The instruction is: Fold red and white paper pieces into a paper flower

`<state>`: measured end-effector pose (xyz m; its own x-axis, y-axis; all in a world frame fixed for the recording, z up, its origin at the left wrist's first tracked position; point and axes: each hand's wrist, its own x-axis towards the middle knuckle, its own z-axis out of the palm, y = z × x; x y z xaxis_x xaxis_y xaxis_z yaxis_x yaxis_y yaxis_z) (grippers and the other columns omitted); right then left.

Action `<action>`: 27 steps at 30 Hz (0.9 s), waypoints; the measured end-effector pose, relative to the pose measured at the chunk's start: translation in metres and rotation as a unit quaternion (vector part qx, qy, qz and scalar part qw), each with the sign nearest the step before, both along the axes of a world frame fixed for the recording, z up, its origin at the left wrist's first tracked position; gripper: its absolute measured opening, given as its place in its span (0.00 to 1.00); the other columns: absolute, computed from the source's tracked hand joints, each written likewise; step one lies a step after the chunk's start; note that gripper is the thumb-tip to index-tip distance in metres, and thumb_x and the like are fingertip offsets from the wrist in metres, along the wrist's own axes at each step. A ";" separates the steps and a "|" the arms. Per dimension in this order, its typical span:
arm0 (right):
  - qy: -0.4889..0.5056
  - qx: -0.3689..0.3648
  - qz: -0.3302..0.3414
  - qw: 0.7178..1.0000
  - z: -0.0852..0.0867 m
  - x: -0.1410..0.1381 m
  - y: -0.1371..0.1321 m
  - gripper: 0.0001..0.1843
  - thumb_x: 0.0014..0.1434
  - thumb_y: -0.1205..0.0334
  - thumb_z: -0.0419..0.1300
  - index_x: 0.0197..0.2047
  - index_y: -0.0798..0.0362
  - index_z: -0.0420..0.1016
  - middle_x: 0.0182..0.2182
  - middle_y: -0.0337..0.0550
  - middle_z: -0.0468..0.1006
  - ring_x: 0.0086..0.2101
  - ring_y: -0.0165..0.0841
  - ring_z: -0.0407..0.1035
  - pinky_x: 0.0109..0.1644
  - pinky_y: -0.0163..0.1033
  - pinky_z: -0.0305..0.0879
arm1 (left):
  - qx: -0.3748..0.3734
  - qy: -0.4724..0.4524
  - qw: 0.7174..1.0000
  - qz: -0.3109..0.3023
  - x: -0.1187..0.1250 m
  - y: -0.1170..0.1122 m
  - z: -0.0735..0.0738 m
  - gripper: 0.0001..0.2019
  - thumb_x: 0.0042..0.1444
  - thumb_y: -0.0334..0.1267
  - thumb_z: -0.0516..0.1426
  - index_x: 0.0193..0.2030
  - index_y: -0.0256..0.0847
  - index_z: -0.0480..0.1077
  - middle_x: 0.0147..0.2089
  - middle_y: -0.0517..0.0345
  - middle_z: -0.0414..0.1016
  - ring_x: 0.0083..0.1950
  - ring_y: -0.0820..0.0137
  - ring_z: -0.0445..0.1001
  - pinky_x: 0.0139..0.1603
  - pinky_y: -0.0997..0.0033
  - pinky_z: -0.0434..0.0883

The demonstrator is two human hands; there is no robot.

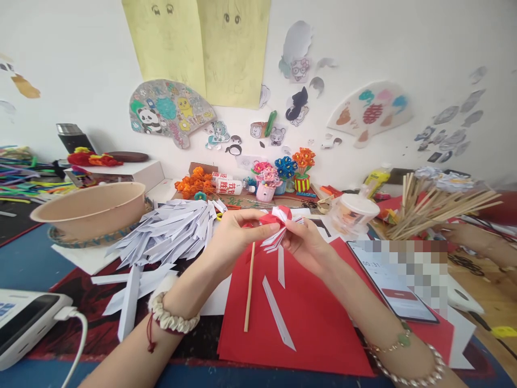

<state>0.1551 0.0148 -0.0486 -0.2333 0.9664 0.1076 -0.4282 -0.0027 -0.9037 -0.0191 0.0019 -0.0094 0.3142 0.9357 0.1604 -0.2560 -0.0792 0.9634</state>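
Note:
Both hands meet over the red paper sheet (pixel 315 323) and pinch a small red-and-white folded paper piece (pixel 278 221). My left hand (pixel 234 237) closes on its left side, my right hand (pixel 311 245) on its right. White folded strips stick out below the piece. A wooden stick (pixel 249 285) runs down from under my left hand and lies on the red sheet. Two loose white strips (pixel 278 312) lie on the red sheet beside the stick.
A pile of white folded strips (pixel 169 231) lies left, by a beige bowl (pixel 91 207). A phone (pixel 393 283) and a bundle of wooden sticks (pixel 436 207) sit right. A white cup (pixel 355 210), paper flowers (pixel 283 172) and glue bottles (pixel 228 186) stand behind. A charging device (pixel 28 323) is near left.

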 end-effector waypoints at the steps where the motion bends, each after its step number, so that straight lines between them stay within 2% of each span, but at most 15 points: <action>1: 0.001 -0.001 -0.003 1.000 0.000 0.000 0.000 0.15 0.45 0.53 0.76 0.23 0.55 0.80 0.19 0.38 0.79 0.18 0.25 0.69 0.24 0.30 0.67 | -0.002 -0.003 1.000 0.006 0.001 0.000 0.000 0.08 0.43 0.37 0.72 0.29 0.38 0.82 0.32 0.59 0.80 0.34 0.74 0.72 0.40 0.74 0.69; 5: 0.002 0.000 -0.009 1.000 0.000 0.000 0.000 0.15 0.45 0.54 0.76 0.24 0.55 0.80 0.19 0.38 0.79 0.18 0.25 0.69 0.24 0.29 0.67 | -0.007 -0.013 1.000 0.023 0.002 -0.001 -0.001 0.08 0.42 0.37 0.73 0.29 0.38 0.83 0.31 0.59 0.81 0.33 0.75 0.72 0.39 0.75 0.70; 12: 0.000 -0.001 -0.007 1.000 0.000 -0.001 0.000 0.16 0.45 0.52 0.76 0.24 0.55 0.80 0.19 0.38 0.79 0.18 0.24 0.69 0.22 0.28 0.66 | 0.012 -0.008 1.000 0.007 0.001 0.000 0.000 0.07 0.43 0.35 0.72 0.29 0.38 0.82 0.31 0.60 0.80 0.34 0.75 0.71 0.40 0.75 0.69; 19: -0.006 0.007 -0.013 1.000 0.001 0.000 0.000 0.16 0.45 0.52 0.76 0.23 0.55 0.79 0.18 0.39 0.78 0.18 0.26 0.70 0.24 0.30 0.67 | 0.016 0.024 0.999 0.041 0.002 -0.002 0.001 0.08 0.45 0.38 0.71 0.30 0.37 0.80 0.30 0.60 0.79 0.31 0.75 0.72 0.36 0.74 0.67; 23: -0.008 0.009 -0.021 1.000 0.003 0.000 -0.001 0.16 0.44 0.53 0.77 0.24 0.55 0.80 0.19 0.39 0.79 0.18 0.26 0.70 0.24 0.30 0.67 | 0.007 0.017 0.999 0.038 0.003 -0.003 0.001 0.09 0.46 0.39 0.70 0.29 0.36 0.79 0.29 0.60 0.78 0.30 0.74 0.72 0.34 0.73 0.68; 27: -0.008 0.006 -0.016 1.000 0.002 -0.001 -0.001 0.17 0.45 0.51 0.76 0.24 0.55 0.80 0.19 0.39 0.79 0.18 0.25 0.69 0.24 0.30 0.66 | 0.026 0.014 0.999 0.036 0.004 -0.001 0.000 0.07 0.47 0.37 0.70 0.29 0.37 0.80 0.30 0.59 0.79 0.32 0.74 0.72 0.37 0.74 0.68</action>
<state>0.1542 0.0136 -0.0466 -0.2033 0.9723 0.1152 -0.4142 0.0212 -0.9099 -0.0153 0.0007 -0.0091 0.2507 0.9467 0.2025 -0.2208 -0.1477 0.9641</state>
